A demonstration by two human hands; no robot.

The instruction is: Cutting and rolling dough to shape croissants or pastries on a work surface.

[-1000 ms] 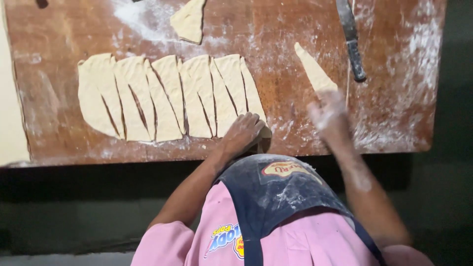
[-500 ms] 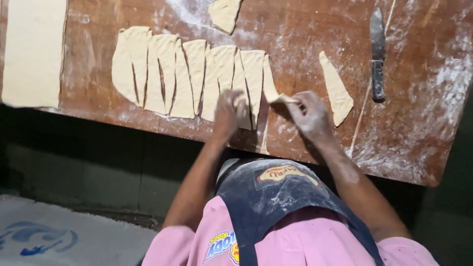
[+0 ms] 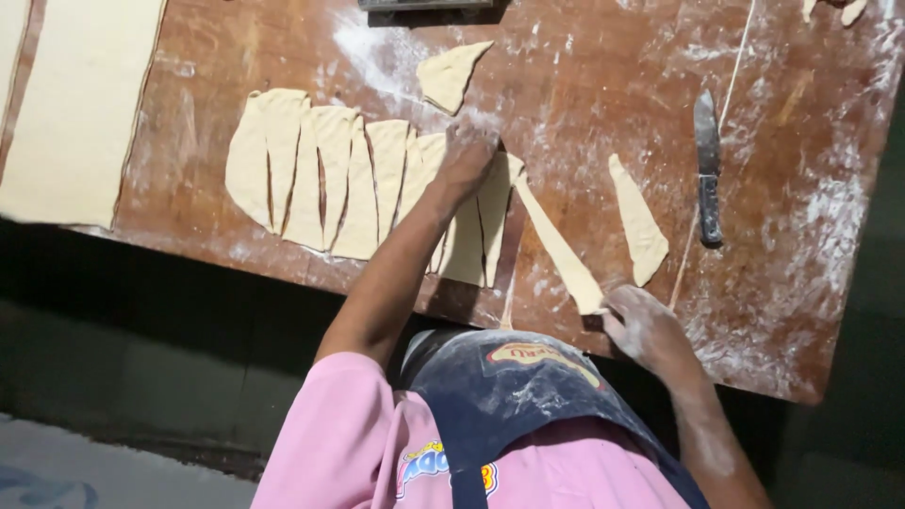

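Note:
A row of pale dough triangles (image 3: 320, 174) lies cut side by side on the floured wooden table (image 3: 584, 85). My left hand (image 3: 468, 155) presses flat on the top of the rightmost pieces in that row. My right hand (image 3: 644, 327) pinches the near tip of one long dough strip (image 3: 556, 247), stretched out slantwise from the row toward the table's front edge. Another separate dough triangle (image 3: 638, 221) lies to the right of the strip.
A knife (image 3: 707, 170) lies on the table at the right. A small dough scrap (image 3: 451, 75) sits above the row. A large uncut dough sheet (image 3: 80, 104) covers the table's left end. My flour-dusted dark apron (image 3: 509, 391) hangs below the table edge.
My right hand has drawn one strip away from the row, toward the front edge. My left hand moved up onto the top of the row. The camera view shifted.

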